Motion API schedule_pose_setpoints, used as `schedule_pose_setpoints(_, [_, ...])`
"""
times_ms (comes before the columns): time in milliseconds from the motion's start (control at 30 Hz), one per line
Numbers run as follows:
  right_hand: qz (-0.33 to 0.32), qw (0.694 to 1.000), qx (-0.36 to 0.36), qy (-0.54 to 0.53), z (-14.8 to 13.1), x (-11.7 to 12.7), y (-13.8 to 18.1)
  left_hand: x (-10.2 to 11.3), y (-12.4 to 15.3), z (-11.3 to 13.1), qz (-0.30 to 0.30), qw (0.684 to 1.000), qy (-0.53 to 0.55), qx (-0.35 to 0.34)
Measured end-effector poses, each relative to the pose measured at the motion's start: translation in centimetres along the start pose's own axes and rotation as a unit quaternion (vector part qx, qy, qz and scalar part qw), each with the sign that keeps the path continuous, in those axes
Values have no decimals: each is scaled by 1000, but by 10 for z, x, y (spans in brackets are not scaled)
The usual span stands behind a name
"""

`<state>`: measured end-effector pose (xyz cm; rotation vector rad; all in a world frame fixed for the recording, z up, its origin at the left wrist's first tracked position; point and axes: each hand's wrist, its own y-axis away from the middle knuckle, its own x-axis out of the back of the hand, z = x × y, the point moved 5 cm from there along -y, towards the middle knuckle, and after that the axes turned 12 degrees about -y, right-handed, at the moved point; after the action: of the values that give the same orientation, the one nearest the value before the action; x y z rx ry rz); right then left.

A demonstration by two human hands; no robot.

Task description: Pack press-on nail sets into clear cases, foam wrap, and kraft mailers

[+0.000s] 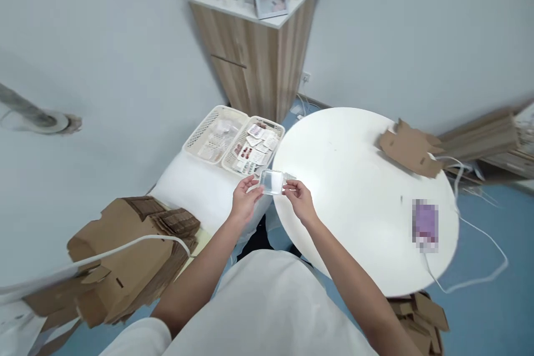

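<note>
A small clear plastic case [272, 182] is held up between both hands, over the gap between the white-covered surface and the round table. My left hand [245, 196] pinches its left edge with thumb and fingers. At the opposite edge, my right hand [299, 198] grips the case the same way. Just beyond the hands stands a cream basket of printed cards [255, 147], some with rows of small coloured pieces. Beside it on the left, another cream basket [204, 132] holds clear plastic packaging.
The round white table [346, 206] bears a flattened cardboard box [411, 147] and a blurred purple item [425, 223] with a cable. Stacked cardboard [125, 256] lies at left, more cardboard [417, 320] at lower right. A wooden cabinet [250, 50] stands in the corner.
</note>
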<state>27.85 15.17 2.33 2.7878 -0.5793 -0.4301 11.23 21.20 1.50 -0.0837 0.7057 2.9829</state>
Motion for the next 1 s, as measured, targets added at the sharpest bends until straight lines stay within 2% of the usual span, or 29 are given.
schedule_pose_setpoints(167, [86, 996, 4, -37, 2, 96, 80, -67, 69, -40, -121, 992, -22, 28])
schedule_pose_setpoints(267, [125, 989, 16, -79, 6, 136, 114, -100, 99, -59, -164, 985, -37, 37])
schedule_pose_setpoints(333, [137, 984, 16, -110, 7, 154, 131, -118, 115, -68, -186, 981, -42, 40])
schedule_pose_setpoints(500, [124, 981, -11, -146, 11, 174, 159, -145, 143, -89, -225, 970, -76, 45])
schedule_pose_setpoints(633, [141, 981, -16, -132, 19, 186, 168, -154, 154, -101, -287, 947, -142, 0])
schedule_pose_setpoints(733, [163, 977, -15, -135, 22, 192, 172, -155, 154, -100, -337, 908, -241, -67])
schedule_pose_setpoints(833, [180, 973, -15, -141, 19, 195, 174, -156, 148, -88, -367, 851, -342, -154])
schedule_pose_setpoints(1000, [199, 971, -10, -134, 11, 193, 179, -169, 144, -66, -429, 777, -377, -265])
